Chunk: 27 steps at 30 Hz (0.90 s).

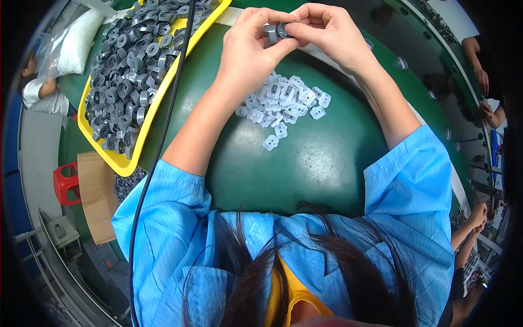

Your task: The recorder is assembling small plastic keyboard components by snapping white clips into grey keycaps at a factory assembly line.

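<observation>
Over the far side of the green table, my left hand (246,50) pinches a grey plastic housing (271,34) between thumb and fingers. A darker round face (283,30) shows at the right end of this part. My right hand (333,37) comes in from the right, its thumb and fingertips pressed against that end. Whether the right fingers also hold a small separate piece is hidden. Below the hands lies a loose pile of translucent white plastic plates (287,94), each small with holes in it. Neither hand touches the pile.
A yellow tray (143,143) heaped with grey plastic parts (128,76) stands at the left. A black cable (168,117) runs across its edge. Beyond are a cardboard box (97,199), a red stool (66,183) and a white bag (79,43). Other people's hands (479,215) show at right.
</observation>
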Each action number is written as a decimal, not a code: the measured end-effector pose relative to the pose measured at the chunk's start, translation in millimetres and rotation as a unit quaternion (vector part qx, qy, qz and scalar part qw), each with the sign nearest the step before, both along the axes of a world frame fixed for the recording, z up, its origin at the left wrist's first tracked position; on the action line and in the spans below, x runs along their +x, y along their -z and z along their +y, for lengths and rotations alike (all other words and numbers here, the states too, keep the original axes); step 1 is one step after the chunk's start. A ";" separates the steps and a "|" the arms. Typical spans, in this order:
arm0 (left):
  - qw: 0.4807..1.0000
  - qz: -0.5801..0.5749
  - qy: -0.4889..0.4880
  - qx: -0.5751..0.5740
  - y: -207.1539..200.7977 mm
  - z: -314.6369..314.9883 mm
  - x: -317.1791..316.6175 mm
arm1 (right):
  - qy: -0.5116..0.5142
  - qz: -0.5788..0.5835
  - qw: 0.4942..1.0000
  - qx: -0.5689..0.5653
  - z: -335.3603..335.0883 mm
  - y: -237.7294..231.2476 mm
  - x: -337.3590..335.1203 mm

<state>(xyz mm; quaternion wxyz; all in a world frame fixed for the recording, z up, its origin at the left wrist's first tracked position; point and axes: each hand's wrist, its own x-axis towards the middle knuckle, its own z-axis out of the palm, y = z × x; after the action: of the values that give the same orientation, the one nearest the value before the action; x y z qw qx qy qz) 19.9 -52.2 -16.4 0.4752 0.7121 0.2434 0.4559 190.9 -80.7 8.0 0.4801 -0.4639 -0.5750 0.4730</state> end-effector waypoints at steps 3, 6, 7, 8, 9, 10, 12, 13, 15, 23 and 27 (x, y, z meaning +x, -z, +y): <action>0.992 -0.061 0.068 -0.087 -1.3 -1.4 -1.2 | 0.005 0.010 1.000 0.003 -3.7 -2.4 1.0; 0.945 -0.183 0.103 -0.250 1.3 0.8 0.6 | 0.091 -0.155 0.979 0.100 -8.2 -11.6 -3.5; 0.913 -0.231 0.113 -0.317 1.6 2.8 2.6 | 0.135 -0.240 0.950 0.148 -11.2 -14.1 -6.2; 0.905 -0.237 0.130 -0.328 1.4 4.7 2.9 | 0.146 -0.203 0.941 0.228 -12.3 -10.1 -10.9; 0.897 -0.243 0.147 -0.339 0.9 7.3 1.4 | 0.148 -0.259 0.900 0.319 -10.9 -10.6 -11.3; 0.888 -0.246 0.164 -0.351 1.4 9.0 -0.2 | 0.149 -0.311 0.848 0.403 -8.5 -9.1 -9.7; 0.885 -0.229 0.164 -0.370 -1.8 8.1 -0.9 | 0.137 -0.321 0.805 0.479 -7.7 -10.0 -10.7; 0.885 -0.217 0.180 -0.370 -5.9 7.8 -1.2 | 0.116 -0.307 0.847 0.418 -9.6 -11.6 -11.0; 0.916 -0.159 0.152 -0.336 -11.7 6.4 -2.6 | 0.073 -0.269 0.915 0.290 -13.5 -14.8 -9.7; 0.993 0.051 0.008 -0.109 19.1 27.1 -8.6 | 0.186 -0.197 0.962 0.023 32.3 32.9 68.8; 0.993 0.018 -0.047 -0.103 17.6 28.7 8.7 | 0.236 -0.406 0.868 0.162 20.8 18.5 64.5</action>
<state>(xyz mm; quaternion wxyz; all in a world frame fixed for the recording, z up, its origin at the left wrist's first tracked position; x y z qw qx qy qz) 28.6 -23.4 -34.0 0.5198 0.6551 0.3306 0.4374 255.4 -59.9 -10.6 0.3700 -0.6525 -0.6611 0.0167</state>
